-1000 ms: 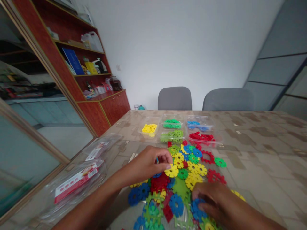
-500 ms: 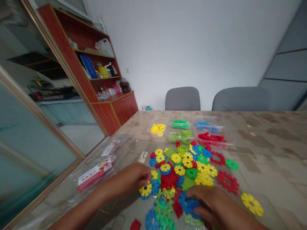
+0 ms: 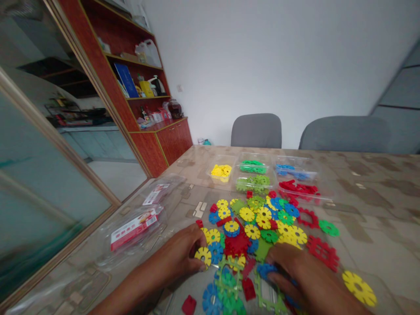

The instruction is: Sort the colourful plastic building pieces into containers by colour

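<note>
In the head view, here's the left hand (image 3: 185, 250), thumb and fingers narrowed on the edge of a yellow disc (image 3: 206, 253) at the near-left rim of the heap (image 3: 236, 243)! Over on the other side, the right hand (image 3: 297, 272) curls over the heap's near-right part, blue discs (image 3: 265, 270) gripped under its fingers. Red, green, blue and yellow pieces overlap across the middle of the counter (image 3: 370, 218). Just behind, clear tubs (image 3: 305, 195) hold pieces sorted by colour. Out right, a big yellow disc (image 3: 366, 295) lies alone; out left, clear packaging (image 3: 138, 232) rests flat. Two grey chairs (image 3: 256, 130) stand beyond.
</note>
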Tool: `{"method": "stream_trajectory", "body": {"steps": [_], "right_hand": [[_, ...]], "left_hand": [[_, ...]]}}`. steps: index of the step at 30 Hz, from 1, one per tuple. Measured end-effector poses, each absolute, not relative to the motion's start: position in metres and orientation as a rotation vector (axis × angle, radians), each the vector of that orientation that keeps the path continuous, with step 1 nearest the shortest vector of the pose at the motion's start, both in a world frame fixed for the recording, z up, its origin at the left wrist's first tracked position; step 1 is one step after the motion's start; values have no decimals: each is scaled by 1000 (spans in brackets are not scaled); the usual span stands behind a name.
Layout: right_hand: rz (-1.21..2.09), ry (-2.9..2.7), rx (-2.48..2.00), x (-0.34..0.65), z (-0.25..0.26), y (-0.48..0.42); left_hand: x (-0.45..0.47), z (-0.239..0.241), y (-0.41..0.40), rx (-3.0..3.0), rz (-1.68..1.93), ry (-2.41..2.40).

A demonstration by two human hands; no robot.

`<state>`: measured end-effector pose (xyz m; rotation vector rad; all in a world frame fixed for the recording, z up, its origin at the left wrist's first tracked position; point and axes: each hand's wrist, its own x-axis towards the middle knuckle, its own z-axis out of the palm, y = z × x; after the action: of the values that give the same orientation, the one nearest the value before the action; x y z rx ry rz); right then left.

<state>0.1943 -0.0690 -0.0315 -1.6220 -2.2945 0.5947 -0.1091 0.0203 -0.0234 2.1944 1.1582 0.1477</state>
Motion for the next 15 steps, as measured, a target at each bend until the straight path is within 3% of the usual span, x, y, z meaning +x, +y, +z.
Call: {"method": "stream_trajectory", "body": {"steps": [4, 11, 15], "right_hand": [[711, -2286, -1620, 191, -30, -69], [640, -2301, -1593, 199, -35, -69], [755, -2330, -1389, 193, -18, -73]], "left_hand": [[-109, -27, 19, 2157, 142, 1183], [-120, -11, 26, 2303, 171, 1206], [-108, -2, 23, 2441, 236, 1054]]}}
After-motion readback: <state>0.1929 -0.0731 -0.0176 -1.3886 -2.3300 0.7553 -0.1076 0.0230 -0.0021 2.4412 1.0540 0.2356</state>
